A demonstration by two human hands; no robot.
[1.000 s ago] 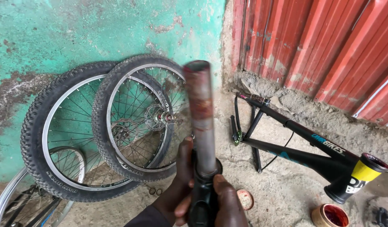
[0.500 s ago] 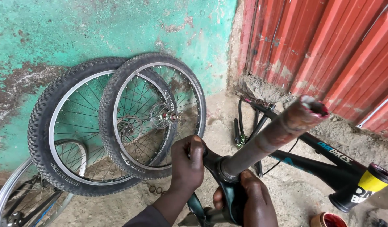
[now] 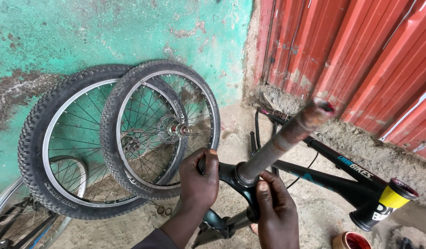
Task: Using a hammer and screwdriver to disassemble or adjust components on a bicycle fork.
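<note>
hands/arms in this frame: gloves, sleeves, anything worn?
Both hands are bare: no gloves, rings or watch visible. The left hand comes out of a dark grey sleeve at the lower edge. The right hand shows no sleeve; its wrist is cut off by the frame.

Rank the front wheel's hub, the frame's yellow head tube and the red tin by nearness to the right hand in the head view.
1. Red tin, low, just right of the right hand.
2. Hub, up to the left.
3. Yellow head tube, far right.

Head camera, looking down from close above.
It faces the green wall [image 3: 107, 32] and leaning wheels [image 3: 120, 138], hands near the bottom edge.
</note>
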